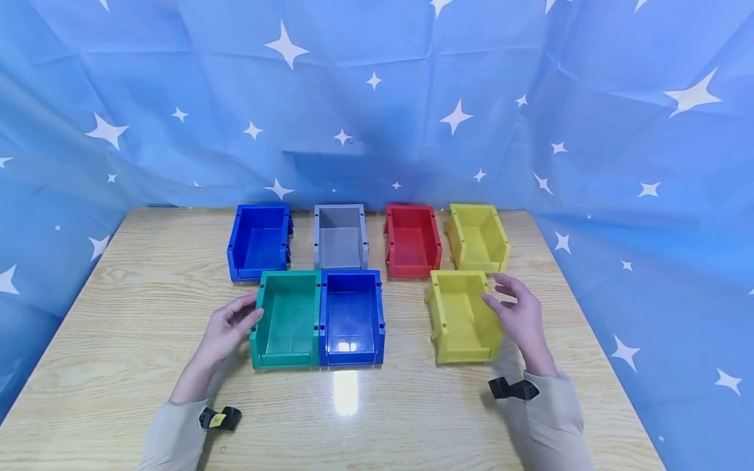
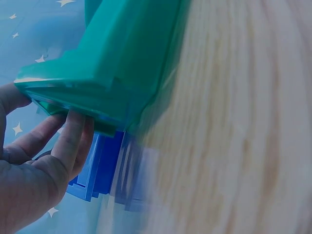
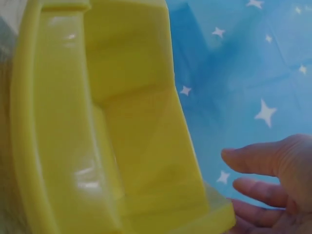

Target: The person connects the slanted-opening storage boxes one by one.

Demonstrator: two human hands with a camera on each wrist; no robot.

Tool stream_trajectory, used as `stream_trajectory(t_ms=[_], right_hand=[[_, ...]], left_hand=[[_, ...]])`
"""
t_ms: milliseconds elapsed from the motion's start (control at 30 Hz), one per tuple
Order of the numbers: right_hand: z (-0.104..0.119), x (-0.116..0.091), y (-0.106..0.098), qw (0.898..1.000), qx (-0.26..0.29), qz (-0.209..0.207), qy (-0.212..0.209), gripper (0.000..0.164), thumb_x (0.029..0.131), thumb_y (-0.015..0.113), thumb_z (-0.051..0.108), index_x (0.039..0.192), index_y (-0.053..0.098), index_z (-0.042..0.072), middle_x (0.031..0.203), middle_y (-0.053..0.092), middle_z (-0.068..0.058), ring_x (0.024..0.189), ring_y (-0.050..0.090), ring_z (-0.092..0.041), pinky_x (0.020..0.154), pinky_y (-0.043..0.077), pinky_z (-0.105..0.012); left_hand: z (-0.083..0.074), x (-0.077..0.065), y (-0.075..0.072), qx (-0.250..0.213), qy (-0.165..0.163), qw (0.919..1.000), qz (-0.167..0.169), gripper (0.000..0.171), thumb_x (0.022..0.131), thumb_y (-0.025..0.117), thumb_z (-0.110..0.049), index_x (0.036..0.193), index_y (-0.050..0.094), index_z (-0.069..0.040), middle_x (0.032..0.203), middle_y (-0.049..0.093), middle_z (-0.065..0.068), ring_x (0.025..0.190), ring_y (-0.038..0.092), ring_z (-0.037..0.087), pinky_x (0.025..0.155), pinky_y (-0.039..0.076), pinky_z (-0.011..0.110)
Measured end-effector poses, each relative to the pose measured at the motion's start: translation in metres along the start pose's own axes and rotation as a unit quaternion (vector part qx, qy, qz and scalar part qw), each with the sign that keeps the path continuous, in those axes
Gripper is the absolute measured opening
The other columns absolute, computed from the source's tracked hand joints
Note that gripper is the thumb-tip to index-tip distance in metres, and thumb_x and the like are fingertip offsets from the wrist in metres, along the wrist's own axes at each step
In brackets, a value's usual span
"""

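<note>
At the front left stands a green storage bin [image 1: 288, 320], its right side against a blue bin [image 1: 351, 320]. My left hand [image 1: 232, 325] is at the green bin's left side and pinches its rim. In the left wrist view several fingers [image 2: 70, 141] touch under the side lip of the green bin [image 2: 112, 73]. To the right stands a yellow bin [image 1: 462, 317]. My right hand [image 1: 521, 314] hovers beside its right wall, with thumb and fingers apart. A gap separates that hand [image 3: 273, 180] from the yellow bin [image 3: 58, 126] in the right wrist view.
Behind is a row of bins: blue [image 1: 259, 242], grey [image 1: 340, 239], red [image 1: 413, 241] and yellow [image 1: 478, 237]. A blue star-patterned cloth [image 1: 377, 118] hangs behind the wooden table [image 1: 118, 340]. Bare tabletop lies between the front blue and yellow bins.
</note>
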State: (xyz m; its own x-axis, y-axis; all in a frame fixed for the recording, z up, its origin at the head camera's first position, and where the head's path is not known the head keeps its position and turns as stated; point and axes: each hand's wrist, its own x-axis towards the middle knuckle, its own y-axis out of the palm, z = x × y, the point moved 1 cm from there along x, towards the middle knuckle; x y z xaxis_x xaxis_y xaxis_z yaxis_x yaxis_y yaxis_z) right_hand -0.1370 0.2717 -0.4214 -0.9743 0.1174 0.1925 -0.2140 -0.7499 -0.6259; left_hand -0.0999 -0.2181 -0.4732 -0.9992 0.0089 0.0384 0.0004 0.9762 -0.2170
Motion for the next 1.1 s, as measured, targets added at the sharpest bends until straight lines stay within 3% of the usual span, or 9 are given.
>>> stream_trajectory(t_ms=[133, 300, 400, 833, 1100], right_hand=[[-0.006, -0.001, -0.002, 1.000, 0.014, 0.004, -0.001, 0.038, 0.084, 0.067, 0.000, 0.120, 0.057, -0.007, 0.118, 0.059, -0.024, 0.099, 0.060, -0.035, 0.069, 0.045, -0.005], [-0.013, -0.002, -0.002, 1.000, 0.005, 0.011, 0.011, 0.032, 0.085, 0.067, 0.001, 0.115, 0.060, -0.005, 0.108, 0.064, -0.022, 0.080, 0.059, 0.001, 0.064, 0.046, -0.007], [-0.015, -0.003, -0.002, 1.000, 0.011, 0.016, 0.024, 0.030, 0.085, 0.067, 0.002, 0.113, 0.062, -0.006, 0.103, 0.065, -0.024, 0.074, 0.052, 0.013, 0.064, 0.046, -0.008], [-0.016, -0.005, 0.001, 0.995, 0.068, 0.015, 0.071, 0.031, 0.085, 0.067, 0.002, 0.113, 0.062, -0.009, 0.092, 0.065, -0.023, 0.070, 0.055, 0.006, 0.060, 0.048, -0.011], [-0.018, -0.005, 0.004, 0.991, 0.083, -0.006, 0.109, 0.031, 0.084, 0.068, 0.002, 0.113, 0.063, -0.006, 0.079, 0.066, 0.002, 0.067, 0.056, 0.004, 0.060, 0.048, -0.012]], left_hand=[[0.000, 0.000, 0.000, -0.005, -0.001, 1.0000, 0.000, 0.038, 0.093, 0.057, -0.005, 0.124, 0.049, 0.015, 0.121, 0.052, 0.032, 0.093, 0.053, -0.007, 0.080, 0.045, 0.010], [0.001, -0.001, 0.000, -0.011, -0.005, 0.9999, -0.002, 0.038, 0.093, 0.057, -0.005, 0.124, 0.049, 0.016, 0.120, 0.051, 0.033, 0.092, 0.053, -0.007, 0.080, 0.045, 0.010], [0.001, -0.001, 0.000, -0.010, -0.006, 0.9999, -0.003, 0.038, 0.093, 0.057, -0.005, 0.124, 0.049, 0.015, 0.120, 0.051, 0.032, 0.092, 0.053, -0.007, 0.080, 0.045, 0.010], [0.000, -0.001, 0.000, -0.009, -0.006, 0.9999, 0.001, 0.039, 0.093, 0.056, -0.005, 0.126, 0.048, 0.014, 0.123, 0.051, 0.031, 0.094, 0.053, -0.007, 0.081, 0.045, 0.010], [0.001, 0.000, 0.000, -0.016, -0.008, 0.9998, 0.003, 0.039, 0.093, 0.057, -0.005, 0.126, 0.047, 0.014, 0.123, 0.050, 0.031, 0.094, 0.053, -0.006, 0.081, 0.045, 0.011]])
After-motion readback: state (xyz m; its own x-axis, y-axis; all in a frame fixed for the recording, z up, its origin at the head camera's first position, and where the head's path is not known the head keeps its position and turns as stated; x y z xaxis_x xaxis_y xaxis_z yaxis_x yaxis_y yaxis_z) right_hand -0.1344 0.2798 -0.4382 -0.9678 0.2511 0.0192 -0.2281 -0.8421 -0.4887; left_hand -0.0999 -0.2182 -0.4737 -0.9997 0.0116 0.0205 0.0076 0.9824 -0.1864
